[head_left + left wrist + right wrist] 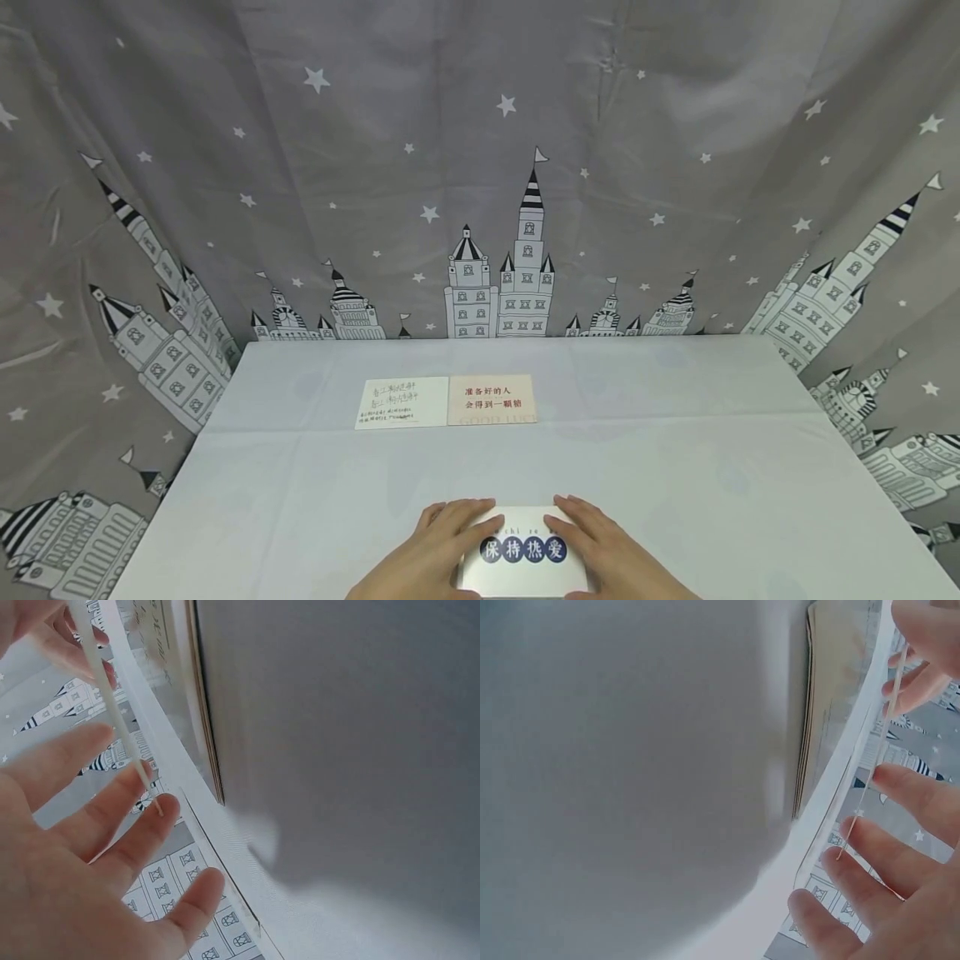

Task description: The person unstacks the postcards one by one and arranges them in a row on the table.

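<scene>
A white printed card (521, 575) with Chinese characters in blue circles lies between both hands, near the front of the table. Its left side is held by my left hand (442, 550), with the index finger over the upper left part. Opposite it, my right hand (611, 550) holds the right side in much the same way. In the wrist views the left fingers (169, 806) and right fingers (862, 825) are spread beside a thin pale edge. Beyond it appears a layered stack of cards (204, 712); how it lies is unclear.
Toward the back of the white table (660, 433) lie a handwritten card (402, 403) and, touching its right side, a pinkish card (492, 400) with red characters. A grey curtain (375, 167) with castles and stars surrounds the table's back and sides.
</scene>
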Motion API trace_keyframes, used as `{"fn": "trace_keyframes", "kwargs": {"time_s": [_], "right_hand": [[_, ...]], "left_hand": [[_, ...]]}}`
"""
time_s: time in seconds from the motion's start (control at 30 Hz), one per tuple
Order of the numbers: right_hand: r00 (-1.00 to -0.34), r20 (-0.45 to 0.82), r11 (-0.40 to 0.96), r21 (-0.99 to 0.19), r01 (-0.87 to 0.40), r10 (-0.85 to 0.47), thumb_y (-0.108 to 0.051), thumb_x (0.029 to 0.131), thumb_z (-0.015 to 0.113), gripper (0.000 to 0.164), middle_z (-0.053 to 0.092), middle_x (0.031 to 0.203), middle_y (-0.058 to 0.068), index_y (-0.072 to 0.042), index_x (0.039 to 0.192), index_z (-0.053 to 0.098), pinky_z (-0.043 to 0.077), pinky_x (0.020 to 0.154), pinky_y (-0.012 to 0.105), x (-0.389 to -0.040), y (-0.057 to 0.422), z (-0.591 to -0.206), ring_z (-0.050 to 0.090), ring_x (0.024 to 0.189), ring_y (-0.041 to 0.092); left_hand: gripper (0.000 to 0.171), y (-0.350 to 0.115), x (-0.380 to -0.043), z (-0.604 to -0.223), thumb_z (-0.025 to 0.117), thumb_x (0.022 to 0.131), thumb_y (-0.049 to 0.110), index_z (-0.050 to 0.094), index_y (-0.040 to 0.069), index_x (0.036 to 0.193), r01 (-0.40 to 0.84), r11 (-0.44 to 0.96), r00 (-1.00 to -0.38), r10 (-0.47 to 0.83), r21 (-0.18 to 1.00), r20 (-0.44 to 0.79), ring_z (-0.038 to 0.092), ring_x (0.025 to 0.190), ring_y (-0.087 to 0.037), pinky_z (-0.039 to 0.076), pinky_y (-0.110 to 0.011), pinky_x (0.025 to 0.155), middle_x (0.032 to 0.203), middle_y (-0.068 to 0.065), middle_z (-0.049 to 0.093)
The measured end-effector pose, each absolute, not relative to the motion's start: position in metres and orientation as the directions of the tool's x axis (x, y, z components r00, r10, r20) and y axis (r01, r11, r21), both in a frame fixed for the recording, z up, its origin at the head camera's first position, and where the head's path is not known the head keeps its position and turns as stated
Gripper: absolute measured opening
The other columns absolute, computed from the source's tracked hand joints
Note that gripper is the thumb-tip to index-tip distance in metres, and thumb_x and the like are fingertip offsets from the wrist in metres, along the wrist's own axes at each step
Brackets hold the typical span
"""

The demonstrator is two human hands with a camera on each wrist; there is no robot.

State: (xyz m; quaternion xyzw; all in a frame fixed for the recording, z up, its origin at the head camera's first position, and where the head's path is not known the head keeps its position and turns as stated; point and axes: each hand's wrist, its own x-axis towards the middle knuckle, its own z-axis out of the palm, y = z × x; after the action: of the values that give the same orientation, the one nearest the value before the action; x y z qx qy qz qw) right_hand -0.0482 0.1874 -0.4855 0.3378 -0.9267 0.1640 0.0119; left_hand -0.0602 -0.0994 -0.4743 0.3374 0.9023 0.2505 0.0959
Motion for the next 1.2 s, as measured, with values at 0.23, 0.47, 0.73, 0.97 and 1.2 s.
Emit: {"fn": "trace_keyframes", "kwargs": {"time_s": [0.23, 0.47, 0.73, 0.97, 1.2], "right_hand": [[-0.778, 0.107, 0.729, -0.291, -0.620, -0.619, -0.068, 0.079, 0.060, 0.081, 0.040, 0.146, 0.009, -0.015, 0.139, 0.050, 0.049, 0.091, 0.049, -0.049, 0.189, -0.480, 0.042, 0.128, 0.030], [-0.794, 0.059, 0.741, -0.321, -0.589, -0.605, -0.048, 0.075, 0.073, 0.079, 0.034, 0.150, 0.008, -0.016, 0.142, 0.046, 0.046, 0.095, 0.050, -0.050, 0.192, -0.473, 0.038, 0.131, 0.029], [-0.808, 0.070, 0.762, -0.291, -0.578, -0.585, -0.045, 0.072, 0.076, 0.083, 0.032, 0.151, 0.006, -0.016, 0.143, 0.044, 0.043, 0.099, 0.047, -0.053, 0.193, -0.469, 0.036, 0.133, 0.027], [-0.787, 0.158, 0.744, -0.258, -0.616, -0.597, -0.043, 0.068, 0.079, 0.084, 0.037, 0.148, 0.009, -0.013, 0.139, 0.048, 0.043, 0.098, 0.047, -0.058, 0.197, -0.469, 0.038, 0.131, 0.029], [-0.765, 0.200, 0.721, -0.254, -0.645, -0.613, -0.041, 0.067, 0.081, 0.083, 0.041, 0.144, 0.011, -0.011, 0.137, 0.050, 0.045, 0.097, 0.048, -0.065, 0.203, -0.471, 0.041, 0.129, 0.030]], "left_hand": [[0.085, -0.098, -0.062, -0.473, 0.069, 0.072, 0.064, 0.048, 0.020, 0.142, 0.607, 0.632, -0.738, 0.673, 0.482, 0.045, 0.038, 0.128, -0.025, 0.038, -0.052, 0.101, 0.146, -0.001, 0.039], [0.080, -0.097, -0.063, -0.470, 0.079, 0.071, 0.037, 0.046, 0.023, 0.143, 0.589, 0.636, -0.750, 0.660, 0.499, 0.044, 0.037, 0.125, -0.026, 0.042, -0.047, 0.098, 0.148, 0.003, 0.035], [0.080, -0.094, -0.070, -0.469, 0.079, 0.071, 0.038, 0.048, 0.019, 0.142, 0.648, 0.613, -0.725, 0.678, 0.453, 0.120, 0.037, 0.128, -0.022, 0.038, -0.047, 0.101, 0.147, 0.000, 0.037], [0.080, -0.089, -0.077, -0.469, 0.080, 0.069, 0.040, 0.051, 0.014, 0.139, 0.689, 0.607, -0.704, 0.689, 0.396, 0.169, 0.039, 0.129, -0.022, 0.036, -0.049, 0.100, 0.144, -0.005, 0.042], [0.080, -0.084, -0.083, -0.467, 0.079, 0.070, 0.042, 0.051, 0.013, 0.139, 0.687, 0.612, -0.703, 0.696, 0.392, 0.145, 0.038, 0.129, -0.023, 0.035, -0.050, 0.101, 0.144, -0.006, 0.042]]}}
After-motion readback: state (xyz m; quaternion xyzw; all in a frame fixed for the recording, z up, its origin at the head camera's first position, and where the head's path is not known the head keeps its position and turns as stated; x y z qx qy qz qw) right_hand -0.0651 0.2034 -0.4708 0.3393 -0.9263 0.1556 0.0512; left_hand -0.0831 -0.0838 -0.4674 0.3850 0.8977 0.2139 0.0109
